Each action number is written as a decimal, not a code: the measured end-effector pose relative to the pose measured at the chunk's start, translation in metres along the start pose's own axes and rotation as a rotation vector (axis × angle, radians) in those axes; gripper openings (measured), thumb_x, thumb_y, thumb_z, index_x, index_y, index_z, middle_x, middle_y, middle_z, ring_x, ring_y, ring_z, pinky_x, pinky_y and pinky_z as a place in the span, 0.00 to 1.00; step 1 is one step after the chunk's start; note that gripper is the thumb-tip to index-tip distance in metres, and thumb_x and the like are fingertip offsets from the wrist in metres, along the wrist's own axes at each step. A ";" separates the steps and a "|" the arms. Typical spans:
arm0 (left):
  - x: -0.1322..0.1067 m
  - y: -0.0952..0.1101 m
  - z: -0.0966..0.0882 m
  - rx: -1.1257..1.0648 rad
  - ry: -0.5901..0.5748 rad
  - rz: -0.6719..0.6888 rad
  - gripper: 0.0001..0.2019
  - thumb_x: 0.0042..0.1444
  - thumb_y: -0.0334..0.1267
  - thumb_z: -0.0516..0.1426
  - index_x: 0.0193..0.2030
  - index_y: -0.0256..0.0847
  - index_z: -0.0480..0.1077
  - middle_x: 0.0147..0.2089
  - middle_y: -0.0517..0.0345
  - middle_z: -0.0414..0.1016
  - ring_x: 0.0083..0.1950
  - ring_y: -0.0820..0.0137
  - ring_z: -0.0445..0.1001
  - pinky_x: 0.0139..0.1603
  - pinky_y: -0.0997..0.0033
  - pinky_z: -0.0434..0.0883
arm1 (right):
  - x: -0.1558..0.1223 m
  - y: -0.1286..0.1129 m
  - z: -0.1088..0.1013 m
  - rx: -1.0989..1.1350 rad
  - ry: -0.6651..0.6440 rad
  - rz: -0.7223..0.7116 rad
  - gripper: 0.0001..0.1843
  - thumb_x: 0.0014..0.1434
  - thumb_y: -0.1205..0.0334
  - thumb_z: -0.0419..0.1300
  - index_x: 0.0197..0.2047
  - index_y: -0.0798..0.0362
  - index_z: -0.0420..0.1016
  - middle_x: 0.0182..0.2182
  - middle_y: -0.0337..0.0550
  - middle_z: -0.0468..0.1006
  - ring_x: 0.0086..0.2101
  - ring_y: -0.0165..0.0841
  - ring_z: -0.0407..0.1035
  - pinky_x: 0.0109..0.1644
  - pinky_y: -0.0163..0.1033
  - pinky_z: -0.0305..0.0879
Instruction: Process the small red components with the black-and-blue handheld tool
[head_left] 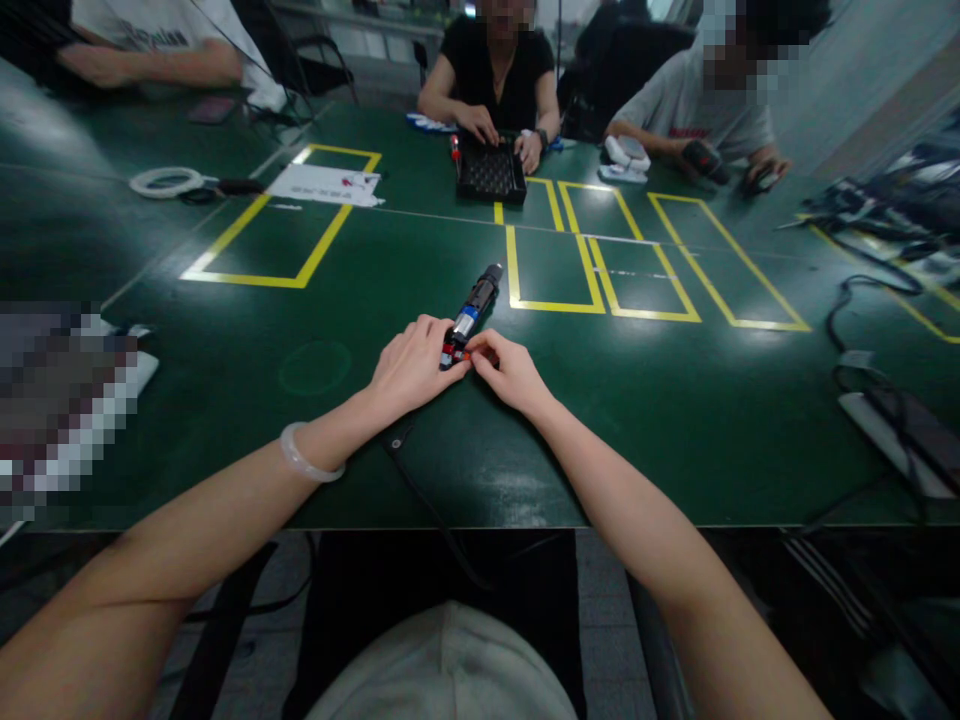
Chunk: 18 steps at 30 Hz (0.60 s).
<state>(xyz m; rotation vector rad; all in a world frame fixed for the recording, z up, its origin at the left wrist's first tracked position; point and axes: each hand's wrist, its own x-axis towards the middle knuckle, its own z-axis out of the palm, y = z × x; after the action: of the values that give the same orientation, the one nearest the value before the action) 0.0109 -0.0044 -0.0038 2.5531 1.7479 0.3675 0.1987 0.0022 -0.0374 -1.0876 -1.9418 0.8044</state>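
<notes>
A slim black, silver and blue tool (pixel 474 305) lies on the dark green table (pixel 315 440), its far tip pointing away from me. My left hand (pixel 411 368) has its fingers curled around the tool's near end. My right hand (pixel 508 370) pinches a small red piece at that same end. Both hands rest on the table in the middle of the view. A pale bangle (pixel 304 462) sits on my left wrist.
Yellow tape rectangles (pixel 559 272) mark the table. Three other people sit at the far side; one handles a black tray (pixel 491 175). A white ring (pixel 163 182) and a paper sheet (pixel 324 184) lie far left. Cables and devices (pixel 889 420) crowd the right edge.
</notes>
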 end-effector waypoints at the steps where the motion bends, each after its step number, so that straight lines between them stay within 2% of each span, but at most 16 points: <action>1: 0.001 -0.001 0.000 0.002 -0.001 -0.003 0.27 0.64 0.53 0.55 0.63 0.39 0.64 0.57 0.41 0.69 0.55 0.50 0.72 0.52 0.55 0.71 | 0.000 0.001 0.000 0.014 0.000 0.006 0.06 0.63 0.64 0.55 0.43 0.50 0.72 0.35 0.40 0.78 0.34 0.33 0.72 0.42 0.38 0.66; 7: 0.003 -0.012 -0.004 0.048 -0.027 -0.009 0.27 0.63 0.53 0.56 0.64 0.40 0.64 0.59 0.41 0.68 0.57 0.49 0.71 0.52 0.54 0.71 | 0.000 0.002 -0.003 -0.002 0.005 0.000 0.05 0.63 0.63 0.56 0.41 0.51 0.73 0.36 0.41 0.79 0.35 0.33 0.73 0.43 0.38 0.67; 11: 0.006 -0.028 -0.008 0.083 -0.041 -0.074 0.29 0.64 0.54 0.55 0.66 0.38 0.63 0.60 0.38 0.66 0.58 0.46 0.70 0.53 0.51 0.70 | 0.000 0.002 -0.007 -0.037 0.010 -0.009 0.05 0.63 0.64 0.56 0.39 0.51 0.74 0.35 0.42 0.78 0.35 0.33 0.72 0.42 0.39 0.66; 14: 0.011 -0.054 -0.013 0.070 -0.053 -0.171 0.32 0.63 0.56 0.55 0.67 0.38 0.62 0.62 0.36 0.64 0.59 0.43 0.69 0.55 0.48 0.70 | 0.000 0.004 -0.009 -0.052 0.019 -0.017 0.06 0.63 0.64 0.56 0.39 0.51 0.75 0.35 0.42 0.78 0.35 0.33 0.72 0.42 0.39 0.66; 18: 0.017 -0.104 -0.020 0.070 -0.068 -0.296 0.34 0.63 0.59 0.54 0.69 0.37 0.62 0.64 0.34 0.63 0.61 0.42 0.67 0.56 0.45 0.69 | 0.000 0.006 -0.009 -0.072 0.016 -0.022 0.07 0.64 0.63 0.56 0.39 0.51 0.75 0.35 0.42 0.78 0.35 0.33 0.71 0.42 0.39 0.66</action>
<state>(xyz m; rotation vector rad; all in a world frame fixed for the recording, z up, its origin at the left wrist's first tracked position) -0.0821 0.0475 0.0024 2.2673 2.1040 0.2088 0.2086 0.0064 -0.0382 -1.1103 -1.9795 0.7163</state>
